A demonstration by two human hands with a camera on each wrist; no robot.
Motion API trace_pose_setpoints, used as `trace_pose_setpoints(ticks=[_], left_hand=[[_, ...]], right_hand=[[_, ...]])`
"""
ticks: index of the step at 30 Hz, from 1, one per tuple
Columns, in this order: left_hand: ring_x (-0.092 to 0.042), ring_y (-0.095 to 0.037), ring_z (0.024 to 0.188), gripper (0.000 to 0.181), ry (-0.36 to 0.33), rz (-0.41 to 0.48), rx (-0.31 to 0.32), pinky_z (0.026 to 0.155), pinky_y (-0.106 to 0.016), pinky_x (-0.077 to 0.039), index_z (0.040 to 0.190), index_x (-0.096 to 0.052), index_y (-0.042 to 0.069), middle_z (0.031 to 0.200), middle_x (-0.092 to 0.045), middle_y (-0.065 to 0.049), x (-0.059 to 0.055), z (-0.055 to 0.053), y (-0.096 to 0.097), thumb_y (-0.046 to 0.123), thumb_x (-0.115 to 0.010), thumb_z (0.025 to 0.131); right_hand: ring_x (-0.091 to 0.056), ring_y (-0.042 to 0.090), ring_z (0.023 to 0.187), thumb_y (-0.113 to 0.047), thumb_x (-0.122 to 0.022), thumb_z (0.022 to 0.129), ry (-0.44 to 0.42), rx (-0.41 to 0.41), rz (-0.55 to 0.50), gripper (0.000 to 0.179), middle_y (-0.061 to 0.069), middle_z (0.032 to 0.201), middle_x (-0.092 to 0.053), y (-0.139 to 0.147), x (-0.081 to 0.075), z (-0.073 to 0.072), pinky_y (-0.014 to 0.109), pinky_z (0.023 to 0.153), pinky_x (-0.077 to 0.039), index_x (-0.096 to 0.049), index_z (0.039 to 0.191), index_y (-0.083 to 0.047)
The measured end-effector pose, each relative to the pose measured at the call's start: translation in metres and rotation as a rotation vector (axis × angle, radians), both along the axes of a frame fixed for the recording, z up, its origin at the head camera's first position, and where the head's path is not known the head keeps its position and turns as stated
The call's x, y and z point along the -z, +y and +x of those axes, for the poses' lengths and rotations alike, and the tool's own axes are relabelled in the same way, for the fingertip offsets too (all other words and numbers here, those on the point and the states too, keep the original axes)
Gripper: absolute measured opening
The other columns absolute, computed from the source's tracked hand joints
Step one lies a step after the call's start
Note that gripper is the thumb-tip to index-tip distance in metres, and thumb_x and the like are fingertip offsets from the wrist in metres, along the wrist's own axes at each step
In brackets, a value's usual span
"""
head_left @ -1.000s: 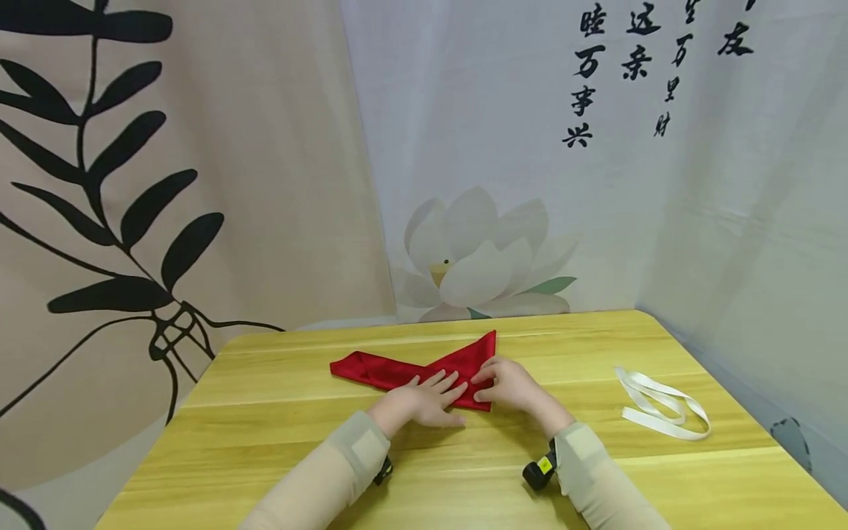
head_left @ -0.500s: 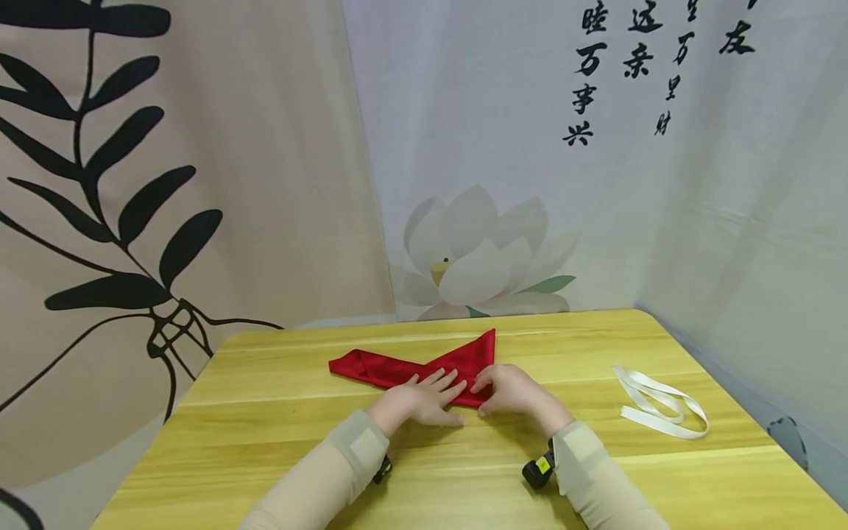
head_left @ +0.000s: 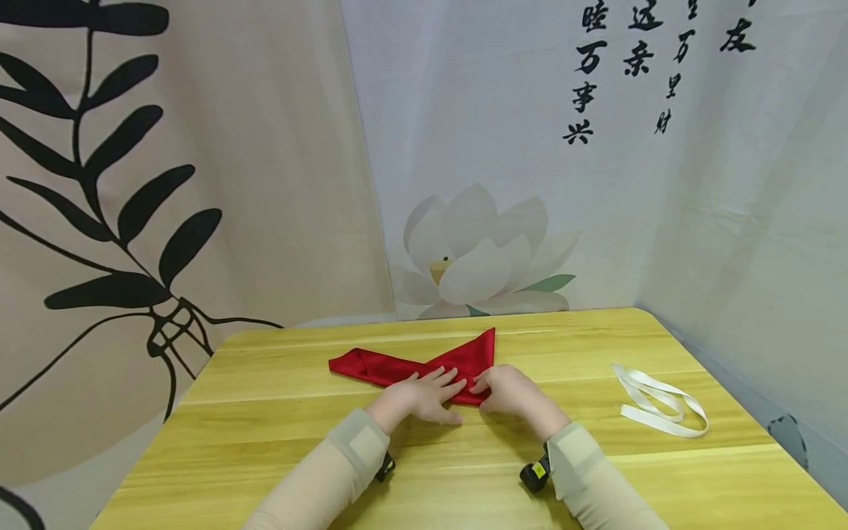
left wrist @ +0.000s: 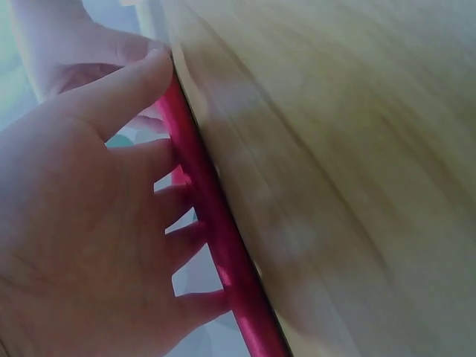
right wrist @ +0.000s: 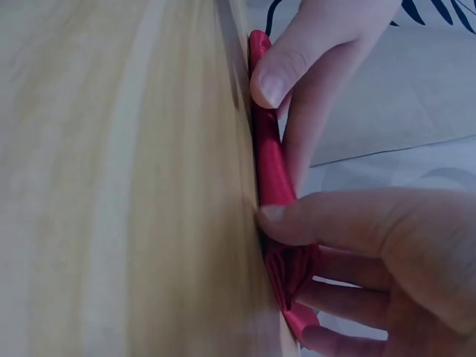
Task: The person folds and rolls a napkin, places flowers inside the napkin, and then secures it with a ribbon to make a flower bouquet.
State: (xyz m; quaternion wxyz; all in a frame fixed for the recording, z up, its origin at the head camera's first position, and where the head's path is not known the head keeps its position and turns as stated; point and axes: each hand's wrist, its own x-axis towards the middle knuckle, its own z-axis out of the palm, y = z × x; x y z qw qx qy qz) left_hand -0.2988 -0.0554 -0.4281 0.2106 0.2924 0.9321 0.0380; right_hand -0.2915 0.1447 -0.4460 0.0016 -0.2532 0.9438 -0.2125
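A red satin cloth, folded into a long band with a pointed flap standing up at its right end, lies near the far side of the table. My left hand rests spread across its middle, the straight fingertips touching the fabric in the left wrist view. At the right end my right hand pinches the near edge. Seen from the right wrist, the right thumb is at the near side of the folded layers and the fingers are on the other side.
A loosely looped white ribbon lies on the right part of the wooden table. Behind the table's far edge hangs a printed curtain with a plant, a flower and writing.
My right hand has drawn its thumb and fingers in at the cloth's lower right corner, and that near edge has moved up slightly. The left hand stays where it was.
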Motion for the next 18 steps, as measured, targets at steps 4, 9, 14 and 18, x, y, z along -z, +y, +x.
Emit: trace_pose_setpoints(ticks=[4, 9, 14, 18], left_hand=[[-0.006, -0.02, 0.147, 0.077, 0.021, -0.012, 0.009, 0.114, -0.055, -0.011, 0.155, -0.025, 0.025, 0.161, -0.014, 0.002, -0.0019, 0.0009, 0.0006, 0.058, -0.054, 0.091], [-0.009, -0.019, 0.147, 0.079, 0.053, -0.029, 0.012, 0.113, -0.055, -0.012, 0.155, -0.026, 0.024, 0.16, -0.017, 0.003, -0.0018, -0.0003, 0.0024, 0.057, -0.057, 0.09], [-0.012, -0.017, 0.147, 0.079, 0.081, -0.048, 0.017, 0.113, -0.055, -0.013, 0.154, -0.026, 0.024, 0.16, -0.018, 0.003, -0.0021, -0.0007, 0.0052, 0.056, -0.058, 0.09], [-0.016, -0.016, 0.146, 0.074, 0.125, -0.071, 0.038, 0.113, -0.055, -0.016, 0.154, -0.028, 0.026, 0.159, -0.022, 0.005, 0.0002, -0.0032, 0.0074, 0.049, -0.06, 0.091]], right_hand=[[-0.064, 0.029, 0.102, -0.005, -0.075, 0.078, 0.018, 0.003, 0.012, 0.018, 0.009, 0.103, -0.072, -0.0014, -0.0009, -0.0004, 0.042, 0.088, -0.05, -0.078, 0.096, -0.005], [-0.065, 0.028, 0.099, -0.007, -0.074, 0.08, 0.053, -0.012, 0.006, 0.012, 0.01, 0.102, -0.072, 0.0002, -0.0001, -0.0027, 0.042, 0.086, -0.051, -0.078, 0.091, -0.005], [-0.063, 0.018, 0.081, -0.007, -0.072, 0.081, 0.053, 0.006, -0.038, 0.007, 0.002, 0.088, -0.073, 0.003, 0.0028, -0.0061, 0.036, 0.075, -0.05, -0.077, 0.086, -0.007], [-0.051, 0.011, 0.066, -0.007, -0.068, 0.083, 0.031, 0.036, -0.083, 0.007, -0.007, 0.075, -0.065, 0.0055, 0.0039, -0.0089, 0.03, 0.064, -0.044, -0.072, 0.08, -0.012]])
